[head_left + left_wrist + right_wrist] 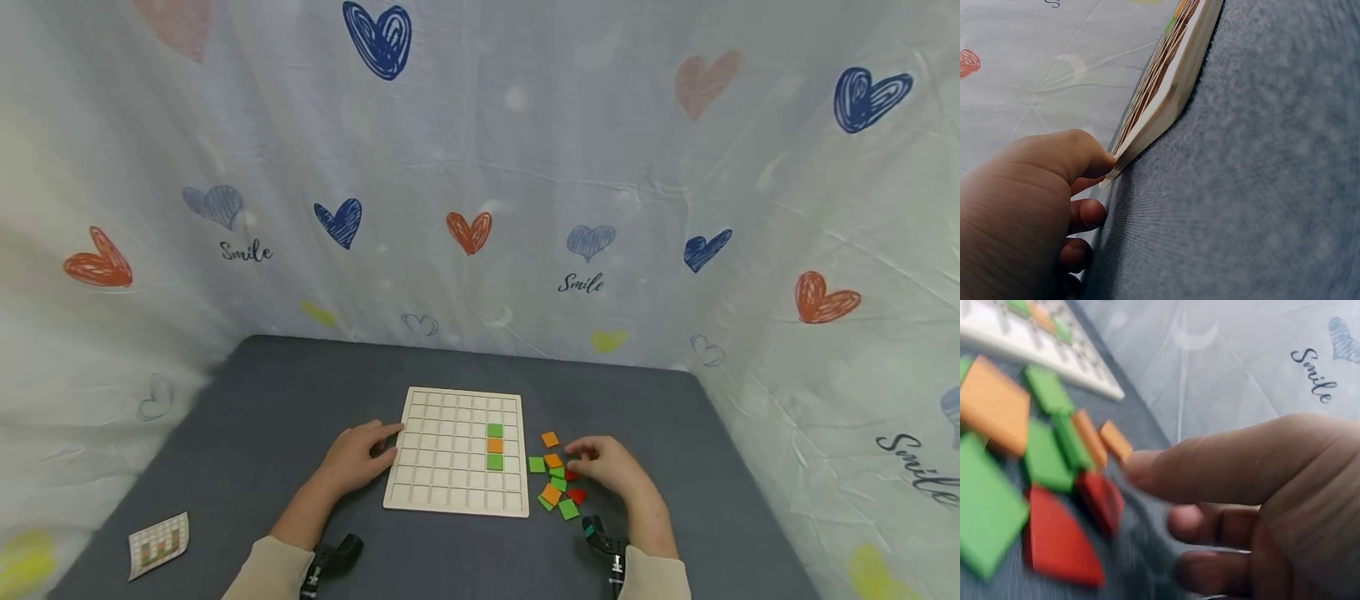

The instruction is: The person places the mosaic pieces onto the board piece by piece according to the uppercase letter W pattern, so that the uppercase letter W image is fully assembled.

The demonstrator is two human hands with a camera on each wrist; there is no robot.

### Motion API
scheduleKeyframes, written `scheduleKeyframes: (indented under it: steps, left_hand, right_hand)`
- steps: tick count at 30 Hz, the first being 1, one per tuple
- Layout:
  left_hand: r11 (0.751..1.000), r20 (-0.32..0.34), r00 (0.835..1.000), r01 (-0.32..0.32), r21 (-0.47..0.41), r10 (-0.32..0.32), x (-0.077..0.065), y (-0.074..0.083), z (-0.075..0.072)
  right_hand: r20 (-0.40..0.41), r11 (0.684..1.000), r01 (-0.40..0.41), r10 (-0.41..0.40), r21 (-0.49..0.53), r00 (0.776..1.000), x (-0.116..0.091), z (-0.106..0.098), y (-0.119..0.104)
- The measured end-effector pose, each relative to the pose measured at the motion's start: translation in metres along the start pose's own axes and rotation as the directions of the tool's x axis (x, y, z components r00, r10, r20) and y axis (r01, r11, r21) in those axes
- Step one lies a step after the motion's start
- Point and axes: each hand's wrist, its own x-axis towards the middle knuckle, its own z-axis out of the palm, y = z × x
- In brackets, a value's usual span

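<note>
A pale wooden grid board [442, 477] lies on the dark table. One column holds a green tile [495, 430], an orange tile [495, 446] and another green tile [495, 462]. My left hand [358, 454] rests against the board's left edge, thumb and forefinger touching it apart from each other. Right of the board, my right hand [611, 467] hovers with loosely bent fingers by a loose pile of green, orange and red tiles. Its thumb [1147, 469] appears close to a small orange tile [1115, 441] in the right wrist view; no tile shows in its grip.
A small card printed with a coloured grid [159, 544] lies at the table's left. The grey tabletop [315, 375] reaches back to a white curtain [517, 292] with hearts, which also hangs along both sides. Dark wrist devices are strapped near both sleeves.
</note>
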Motion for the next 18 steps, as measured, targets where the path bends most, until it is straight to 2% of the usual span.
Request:
scheduleKeyframes:
  steps: [3, 5, 10, 18]
  left_hand:
    - [1.0, 0.0, 1.0, 0.001, 0.004, -0.001, 0.0, 0.001, 0.0]
    - [1.0, -0.011, 1.0, -0.006, 0.006, 0.006, -0.001, 0.001, -0.001]
    - [1.0, -0.026, 0.999, -0.02, -0.001, 0.02, -0.001, 0.0, 0.0]
    - [1.0, 0.004, 1.0, 0.004, -0.017, -0.004, 0.0, 0.004, -0.002]
  right_hand:
    - [0.049, 1.0, 0.018, -0.018, -0.004, 0.999, -0.007, 0.0, 0.006]
    - [0.051, 0.999, 0.032, -0.031, -0.02, 0.998, -0.009, 0.001, 0.008]
    - [-0.037, 0.992, 0.051, -0.056, -0.111, 0.998, -0.01, 0.006, 0.01]
    - [-0.099, 0.992, 0.003, -0.016, -0.127, 0.995, -0.017, 0.004, 0.011]
